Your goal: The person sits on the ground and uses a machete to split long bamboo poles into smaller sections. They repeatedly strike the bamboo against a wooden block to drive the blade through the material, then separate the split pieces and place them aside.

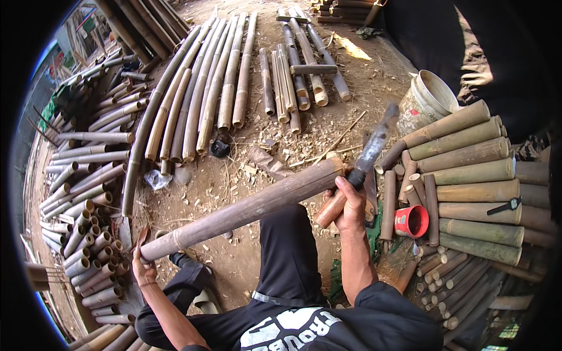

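A thick grey-brown bamboo pole (246,207) slants across my lap, its left end lower and nearer me. My left hand (144,271) grips it at that left end, fingers curled round the rim. In my right hand (352,206) is a machete (374,149), held by its wooden handle near the black collar. Its blade points up and away to the right, slightly blurred. The pole's right end lies against or just beside the right hand; I cannot tell whether the fingers touch it. My raised knee is beneath the pole.
Long bamboo poles (216,82) lie side by side ahead. Stacked cut pieces (93,245) crowd the left. On the right are thick bamboo lengths (477,193), one with a wristwatch (504,207), a red pot (411,221) and a white bucket (430,99). Wood chips litter the dirt floor (205,193).
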A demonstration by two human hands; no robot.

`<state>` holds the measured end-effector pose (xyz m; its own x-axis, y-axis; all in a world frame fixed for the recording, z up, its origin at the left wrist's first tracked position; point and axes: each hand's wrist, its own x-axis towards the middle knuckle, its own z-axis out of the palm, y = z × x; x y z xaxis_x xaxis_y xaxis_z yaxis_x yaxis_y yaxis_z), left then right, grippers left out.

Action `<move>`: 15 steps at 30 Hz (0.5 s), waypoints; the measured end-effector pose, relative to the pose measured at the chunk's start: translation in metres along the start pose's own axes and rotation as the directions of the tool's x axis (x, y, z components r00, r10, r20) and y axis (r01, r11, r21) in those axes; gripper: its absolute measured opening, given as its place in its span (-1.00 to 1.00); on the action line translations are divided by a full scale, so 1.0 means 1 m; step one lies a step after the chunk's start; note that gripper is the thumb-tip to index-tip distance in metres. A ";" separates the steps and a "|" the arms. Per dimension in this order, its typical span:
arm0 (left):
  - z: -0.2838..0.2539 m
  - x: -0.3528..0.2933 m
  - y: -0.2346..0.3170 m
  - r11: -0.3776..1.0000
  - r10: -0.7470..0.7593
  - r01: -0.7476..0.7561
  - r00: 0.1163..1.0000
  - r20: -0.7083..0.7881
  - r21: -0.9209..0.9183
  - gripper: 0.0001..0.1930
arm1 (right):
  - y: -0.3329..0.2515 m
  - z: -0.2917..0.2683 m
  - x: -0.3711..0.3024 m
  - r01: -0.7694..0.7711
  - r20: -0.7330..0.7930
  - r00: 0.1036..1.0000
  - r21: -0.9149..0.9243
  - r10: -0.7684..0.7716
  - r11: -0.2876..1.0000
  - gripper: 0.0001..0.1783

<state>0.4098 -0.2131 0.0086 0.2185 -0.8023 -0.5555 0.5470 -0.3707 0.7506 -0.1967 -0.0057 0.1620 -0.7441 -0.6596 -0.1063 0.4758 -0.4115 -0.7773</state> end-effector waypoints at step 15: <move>0.049 0.012 -0.024 0.963 0.036 0.013 0.984 0.177 -0.268 -0.74 | 0.001 -0.028 0.015 0.004 -0.110 0.994 0.039 0.000 0.999 -0.63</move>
<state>0.3595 -0.2369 0.0010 0.0917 -0.8854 -0.4557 0.7464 -0.2418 0.6200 -0.2206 0.0017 0.1424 -0.7911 -0.5865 -0.1736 0.4905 -0.4388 -0.7529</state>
